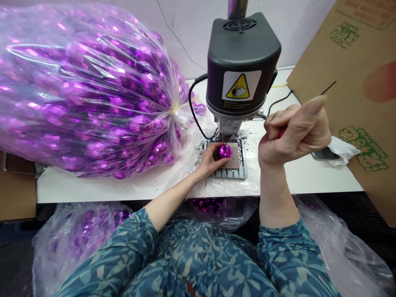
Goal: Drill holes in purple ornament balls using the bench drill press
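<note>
My left hand (211, 161) holds a shiny purple faceted ball (225, 152) between thumb and fingers. The ball rests on a brown board (234, 161) over the slotted metal base (230, 174) of a small bench drill press (243, 62). The drill's tip comes down at the top of the ball; whether it has entered cannot be made out. My right hand (295, 132) is closed in a raised fist to the right of the machine. A thin dark shaft (328, 87) sticks out past the thumb, in line with a bit of red inside the fist. The fingers are close to a metal lever (261, 116), contact unclear.
A big clear bag of purple faceted balls (102, 95) fills the left of the white table (93, 189). Dark shavings lie around the base. A cardboard box (349, 95) stands at right, near a white tissue (343, 149). More bagged balls (210, 205) sit below the edge.
</note>
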A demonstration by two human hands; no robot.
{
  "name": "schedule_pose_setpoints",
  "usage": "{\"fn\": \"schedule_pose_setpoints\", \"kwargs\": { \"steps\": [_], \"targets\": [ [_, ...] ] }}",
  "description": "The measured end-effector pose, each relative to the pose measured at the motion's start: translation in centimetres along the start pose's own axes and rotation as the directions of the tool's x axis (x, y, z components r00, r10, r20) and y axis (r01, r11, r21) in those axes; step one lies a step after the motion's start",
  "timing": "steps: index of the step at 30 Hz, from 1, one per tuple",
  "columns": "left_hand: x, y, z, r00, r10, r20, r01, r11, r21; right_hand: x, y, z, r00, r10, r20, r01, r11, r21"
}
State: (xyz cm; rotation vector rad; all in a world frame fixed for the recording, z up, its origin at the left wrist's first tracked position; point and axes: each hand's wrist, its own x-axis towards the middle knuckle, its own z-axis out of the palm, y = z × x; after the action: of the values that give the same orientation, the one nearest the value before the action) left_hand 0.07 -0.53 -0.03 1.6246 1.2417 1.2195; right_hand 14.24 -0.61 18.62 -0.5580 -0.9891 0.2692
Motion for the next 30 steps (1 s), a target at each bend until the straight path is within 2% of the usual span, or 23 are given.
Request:
{"fn": "schedule_pose_setpoints", "kwargs": {
  "steps": [5,8,13,18,22,26,30],
  "targets": [
    [-0.1,0.4,-0.2,1.000,0.017,0.004,-0.017,1.000,0.005,-0.3,1.9,-0.4,0.989,-0.145,0.004,0.143,0.981,0.135],
    [-0.1,0.4,-0.2,1.000,0.018,0.008,-0.018,1.000,-0.005,-0.5,3.1,-0.5,0.978,-0.206,-0.037,0.209,0.963,0.172],
    [-0.1,0.1,-0.1,1.000,0.009,0.002,-0.009,1.000,0.002,-1.2,5.1,-1.2,0.968,-0.214,-0.133,0.232,0.964,0.134],
    [-0.1,0.1,-0.1,1.000,0.013,0.002,-0.013,1.000,-0.003,-1.7,6.4,-2.0,0.942,-0.320,-0.102,0.332,0.933,0.139],
    [0.0,0.2,-0.1,1.000,0.010,0.001,-0.010,1.000,0.015,-2.0,7.2,-2.4,0.933,-0.349,-0.085,0.358,0.924,0.133],
    [0.0,0.0,0.0,1.000,0.024,0.004,-0.024,1.000,-0.007,-2.5,7.0,-2.7,0.938,-0.340,-0.068,0.346,0.932,0.108],
    [0.2,-0.2,0.2,1.000,0.012,-0.006,-0.012,1.000,-0.013,-1.2,4.4,-1.2,0.964,-0.259,-0.053,0.263,0.962,0.078]
  ]
}}
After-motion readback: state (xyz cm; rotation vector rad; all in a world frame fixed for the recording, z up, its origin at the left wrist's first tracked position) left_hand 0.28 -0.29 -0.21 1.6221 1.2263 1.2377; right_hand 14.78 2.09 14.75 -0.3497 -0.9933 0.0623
